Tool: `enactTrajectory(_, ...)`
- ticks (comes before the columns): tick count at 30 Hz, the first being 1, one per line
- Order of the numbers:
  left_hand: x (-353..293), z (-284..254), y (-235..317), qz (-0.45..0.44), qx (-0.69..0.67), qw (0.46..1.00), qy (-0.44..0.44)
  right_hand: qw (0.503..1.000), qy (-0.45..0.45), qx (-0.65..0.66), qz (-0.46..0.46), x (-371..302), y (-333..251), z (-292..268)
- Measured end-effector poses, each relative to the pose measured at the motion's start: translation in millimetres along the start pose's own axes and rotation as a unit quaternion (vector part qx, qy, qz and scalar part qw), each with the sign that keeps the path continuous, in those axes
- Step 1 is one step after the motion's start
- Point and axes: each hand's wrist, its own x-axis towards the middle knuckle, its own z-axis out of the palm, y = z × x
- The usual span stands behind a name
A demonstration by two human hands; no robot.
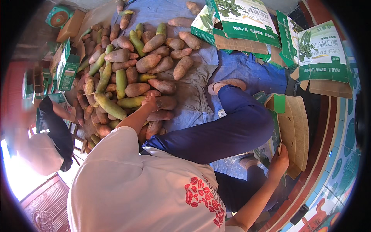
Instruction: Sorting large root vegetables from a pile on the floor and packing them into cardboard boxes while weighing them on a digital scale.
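A large heap of radishes [129,89], some green and some coated in reddish-brown soil, lies ahead of me to the left. My left hand [151,100] reaches into its near right side, fingers closed at the end of a brown radish [166,103]. A long green radish [110,106] lies just left of that wrist. On my right, an open cardboard box [294,133] with a raised brown flap stands beside my bent leg. My right hand [279,159] grips its near edge; the inside of the box is mostly hidden.
Blue sheeting [239,71] covers the floor. Green and white printed cartons [247,23] lie at the back right, with another carton [324,54] farther right. At left, a person [54,131] bends near the heap beside a green carton [68,67]. A round green device [58,16] stands behind.
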Motion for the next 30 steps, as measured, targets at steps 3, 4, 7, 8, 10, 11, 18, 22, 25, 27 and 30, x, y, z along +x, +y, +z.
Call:
enactTrajectory(3, -6, -6, 6, 0.024, -0.003, 0.999, -0.036, 1.0, -0.007, -0.003, 0.008, 2, 0, -1)
enactTrajectory(4, -10, -9, 9, 0.054, 0.006, 0.998, -0.041, 1.0, -0.007, -0.002, 0.008, 1, -1, -2)
enactTrajectory(7, -19, -1, 18, 0.095, 0.067, 0.993, 0.011, 1.0, -0.008, 0.01, 0.013, 1, 0, -3)
enactTrajectory(8, -23, -1, 23, 0.095, 0.067, 0.993, 0.013, 1.0, -0.006, 0.013, 0.006, 1, 2, -1)
enactTrajectory(10, -30, -7, 31, 0.052, 0.072, 0.996, -0.006, 1.0, -0.001, 0.016, 0.0, 1, 2, -1)
enactTrajectory(11, -27, -4, 30, 0.053, 0.073, 0.996, -0.004, 1.0, -0.005, 0.011, 0.0, 0, 2, -1)
enactTrajectory(18, -25, 7, 29, 0.055, 0.026, 0.998, 0.014, 1.0, -0.008, -0.011, -0.006, -2, 0, -1)
enactTrajectory(22, -33, 4, 34, 0.098, 0.036, 0.994, 0.024, 1.0, -0.008, -0.012, -0.011, -2, 0, -1)
enactTrajectory(25, -43, 1, 47, 0.152, 0.1, 0.982, 0.049, 1.0, -0.012, -0.007, -0.014, -2, 2, -2)
enactTrajectory(27, -36, 0, 52, 0.14, 0.127, 0.981, 0.046, 1.0, 0.007, -0.006, -0.027, -1, 0, -3)
enactTrajectory(30, -29, -7, 63, 0.119, 0.175, 0.977, 0.021, 1.0, 0.004, 0.0, -0.03, -1, 0, -1)
